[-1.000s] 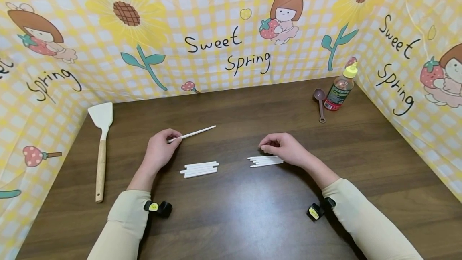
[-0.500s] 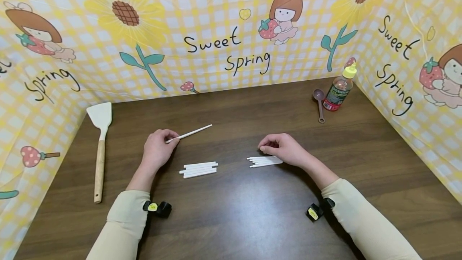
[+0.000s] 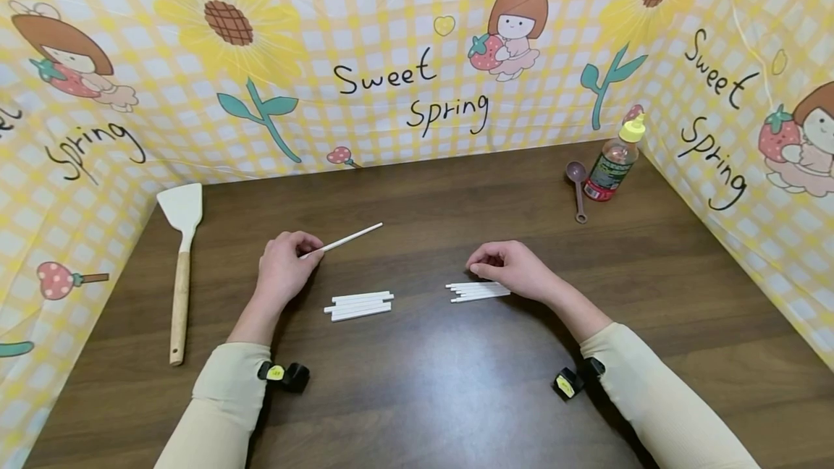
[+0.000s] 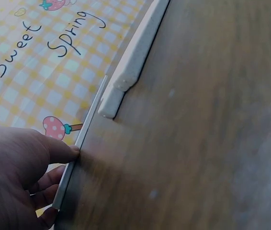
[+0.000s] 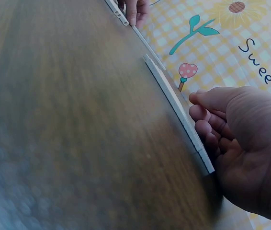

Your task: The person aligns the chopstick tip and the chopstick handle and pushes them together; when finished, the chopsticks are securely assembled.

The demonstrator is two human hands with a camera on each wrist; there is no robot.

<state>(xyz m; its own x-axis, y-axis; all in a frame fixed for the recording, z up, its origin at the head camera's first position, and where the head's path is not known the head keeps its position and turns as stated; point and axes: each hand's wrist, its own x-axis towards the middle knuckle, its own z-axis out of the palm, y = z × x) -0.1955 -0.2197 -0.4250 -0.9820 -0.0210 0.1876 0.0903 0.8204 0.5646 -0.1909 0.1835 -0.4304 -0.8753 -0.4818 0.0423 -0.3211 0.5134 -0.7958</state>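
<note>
My left hand [image 3: 284, 270] pinches one end of a thin white stick [image 3: 352, 238] between thumb and fingertips. The stick's free end points right and away from me. In the left wrist view, the thumb [image 4: 64, 151] presses along the stick's side. Just below that hand, a row of several white sticks [image 3: 360, 306] lies side by side on the table. A second bunch of white sticks [image 3: 477, 291] lies farther right, its right end partly behind my right hand [image 3: 521, 266]. That hand rests beside the bunch with loosely curled fingers and nothing between them, as the right wrist view shows.
A white spatula [image 3: 180, 273] with a wooden handle lies at the left of the brown table [image 3: 423, 396]. At the back right, a yellow-capped bottle [image 3: 611, 165] stands beside a brown measuring spoon [image 3: 576, 187]. Yellow checked cloth [image 3: 384, 121] walls the back and sides.
My left hand has shifted slightly left with the stick, whose free end has swung a little away from me. The right hand and both groups of sticks have stayed put.
</note>
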